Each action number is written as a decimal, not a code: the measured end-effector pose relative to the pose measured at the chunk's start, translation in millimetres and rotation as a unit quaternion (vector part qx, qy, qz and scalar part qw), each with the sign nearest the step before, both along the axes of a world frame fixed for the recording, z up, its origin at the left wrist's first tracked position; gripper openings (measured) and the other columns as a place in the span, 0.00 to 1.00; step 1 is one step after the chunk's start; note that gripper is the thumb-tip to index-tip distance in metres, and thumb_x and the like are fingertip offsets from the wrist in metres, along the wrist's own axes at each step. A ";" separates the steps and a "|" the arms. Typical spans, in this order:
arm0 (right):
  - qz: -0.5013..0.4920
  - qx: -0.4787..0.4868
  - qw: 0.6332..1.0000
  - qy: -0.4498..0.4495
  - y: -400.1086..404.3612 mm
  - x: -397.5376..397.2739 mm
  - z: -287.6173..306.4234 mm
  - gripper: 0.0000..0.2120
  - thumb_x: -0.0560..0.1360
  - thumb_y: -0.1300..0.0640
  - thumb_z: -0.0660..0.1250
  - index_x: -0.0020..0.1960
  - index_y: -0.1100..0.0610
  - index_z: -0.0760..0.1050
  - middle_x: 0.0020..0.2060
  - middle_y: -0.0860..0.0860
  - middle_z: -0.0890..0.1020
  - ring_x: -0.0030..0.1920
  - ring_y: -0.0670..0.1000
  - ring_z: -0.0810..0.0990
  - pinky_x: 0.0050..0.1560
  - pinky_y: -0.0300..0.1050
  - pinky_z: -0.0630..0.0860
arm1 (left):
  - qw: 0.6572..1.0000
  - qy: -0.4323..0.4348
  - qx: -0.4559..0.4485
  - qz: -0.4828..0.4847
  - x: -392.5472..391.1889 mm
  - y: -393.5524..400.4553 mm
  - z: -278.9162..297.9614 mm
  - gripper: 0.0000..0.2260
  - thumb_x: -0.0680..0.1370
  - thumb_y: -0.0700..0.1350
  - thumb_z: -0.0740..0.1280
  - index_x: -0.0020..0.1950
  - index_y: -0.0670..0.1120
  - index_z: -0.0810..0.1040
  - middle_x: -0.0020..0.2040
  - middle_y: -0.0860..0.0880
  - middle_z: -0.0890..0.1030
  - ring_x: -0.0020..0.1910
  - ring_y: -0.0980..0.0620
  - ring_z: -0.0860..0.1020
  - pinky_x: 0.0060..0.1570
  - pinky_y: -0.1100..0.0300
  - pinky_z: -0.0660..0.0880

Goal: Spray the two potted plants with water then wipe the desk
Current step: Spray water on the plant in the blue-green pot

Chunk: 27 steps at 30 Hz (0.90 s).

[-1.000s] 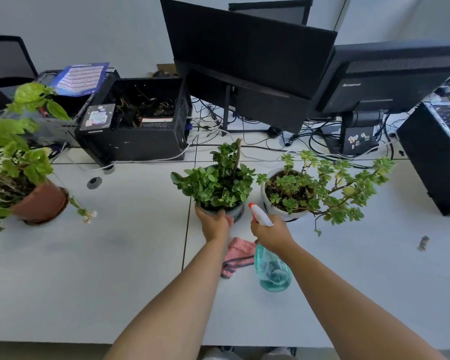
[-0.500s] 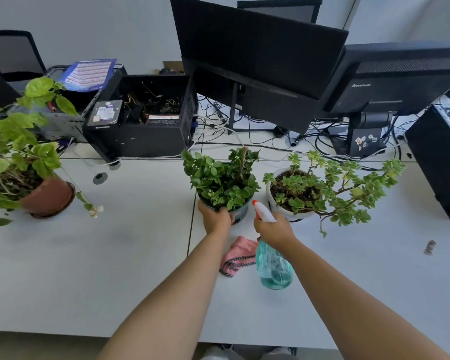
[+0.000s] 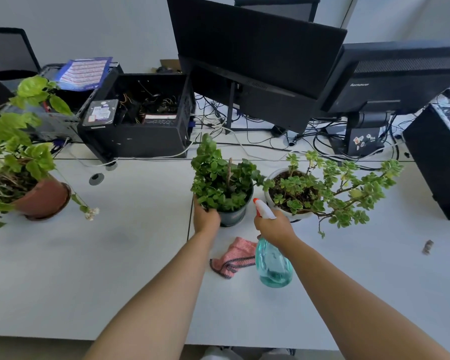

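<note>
- The left hand (image 3: 206, 220) wraps around the near side of the dark pot (image 3: 233, 216), which holds a bushy green plant (image 3: 220, 178)
- The right hand (image 3: 274, 226) is closed tight on the neck of the spray bottle (image 3: 273, 263), and the white and red nozzle (image 3: 264, 208) points at the leaves
- The bottle is see-through and blue-green, with only a little water low down, so I think it feels light
- Its plastic may get wet and slippery, so the neck under the trigger is the best place to hold it
- The white pot (image 3: 273, 175) sits just right of the dark pot, and its plant (image 3: 348, 193) has long thin branches that reach far to the right
- Those branches look easy to snap, so hold that one by the pot, not the stems
- The dark pot with soil is likely heavy, so a grip low on its side is good
- The pink cloth (image 3: 234, 257) lies crumpled on the white tabletop (image 3: 89, 268), near the person and between the two arms
- It looks soft and floppy, so any part can be pinched
- A brown pot (image 3: 44, 198) stands far off on the left
</note>
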State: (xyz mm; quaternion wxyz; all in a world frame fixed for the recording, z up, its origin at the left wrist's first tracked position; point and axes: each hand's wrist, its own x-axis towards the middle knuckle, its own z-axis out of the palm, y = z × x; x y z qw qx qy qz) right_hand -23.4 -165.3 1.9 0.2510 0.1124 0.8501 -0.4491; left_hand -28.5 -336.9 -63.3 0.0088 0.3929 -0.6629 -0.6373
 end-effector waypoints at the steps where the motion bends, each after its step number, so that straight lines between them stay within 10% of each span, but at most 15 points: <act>1: 0.005 0.004 1.000 -0.001 0.6 -0.9 0.1 0.20 0.68 0.51 0.60 0.58 0.52 0.78 0.41 0.53 0.80 0.43 0.57 0.83 0.50 0.59 0.83 | 1.000 -0.016 -0.022 -0.007 1.0 -7.0 1.3 0.29 0.73 0.39 0.58 0.70 0.64 0.65 0.63 0.45 0.79 0.61 0.36 0.78 0.61 0.38 0.76; 9: 0.037 -0.018 0.999 0.013 -7.5 -1.4 4.3 0.21 0.71 0.56 0.60 0.62 0.42 0.76 0.41 0.60 0.80 0.46 0.63 0.82 0.51 0.59 0.82 | 0.995 0.035 0.068 0.067 15.0 24.1 5.5 0.29 0.77 0.41 0.63 0.72 0.64 0.60 0.63 0.39 0.79 0.59 0.34 0.79 0.54 0.42 0.80; 17: 0.064 0.016 0.998 -0.010 -15.4 0.2 1.2 0.12 0.67 0.49 0.61 0.46 0.53 0.76 0.35 0.51 0.77 0.38 0.56 0.77 0.41 0.48 0.76 | 1.000 0.018 0.005 0.006 5.1 1.8 14.6 0.29 0.77 0.36 0.57 0.74 0.62 0.64 0.60 0.37 0.80 0.47 0.39 0.82 0.36 0.60 0.75; 24: 0.073 0.010 0.997 0.009 -25.3 -2.9 5.1 0.15 0.71 0.50 0.62 0.50 0.57 0.79 0.45 0.59 0.84 0.46 0.60 0.84 0.50 0.58 0.81 | 0.997 -0.027 -0.034 -0.069 -5.9 -24.5 21.3 0.27 0.78 0.39 0.57 0.74 0.61 0.66 0.61 0.37 0.79 0.63 0.33 0.75 0.59 0.41 0.75; 27: 0.075 0.009 0.997 0.023 -23.3 -0.3 8.7 0.14 0.71 0.51 0.61 0.54 0.50 0.79 0.43 0.56 0.83 0.45 0.59 0.83 0.50 0.58 0.82 | 0.995 -0.037 -0.028 -0.089 -12.2 -39.3 20.1 0.28 0.78 0.38 0.58 0.74 0.61 0.67 0.53 0.38 0.81 0.51 0.37 0.80 0.47 0.53 0.77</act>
